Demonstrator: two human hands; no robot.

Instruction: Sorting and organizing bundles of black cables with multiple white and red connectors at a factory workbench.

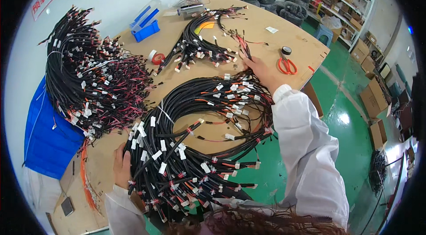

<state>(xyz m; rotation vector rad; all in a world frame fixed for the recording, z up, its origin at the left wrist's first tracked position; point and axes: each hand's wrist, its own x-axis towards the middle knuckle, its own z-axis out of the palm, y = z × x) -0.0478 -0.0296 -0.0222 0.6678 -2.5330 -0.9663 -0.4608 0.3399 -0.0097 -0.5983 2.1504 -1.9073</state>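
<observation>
A large looped bundle of black cables (182,95) with white connectors and tags lies before me at the table's near edge, tied with a pale strap. My left hand (122,166) presses against its left side, fingers curled at the cables. At the bundle's far right, my right hand (262,73) grips the wires, with red and black wire ends (242,44) poking out beyond the fingers. A smaller cable bundle (195,42) rests farther back. To the left is a tall heap of tied cable bundles (66,62) with many red-black ends.
Orange-handled scissors (287,65) and black tape (286,50) lie right of my right hand. Red tape (157,59) and a blue bin (145,31) stand toward the back. Orange wires (84,177) hang at the left. Cartons (372,97) line the green floor.
</observation>
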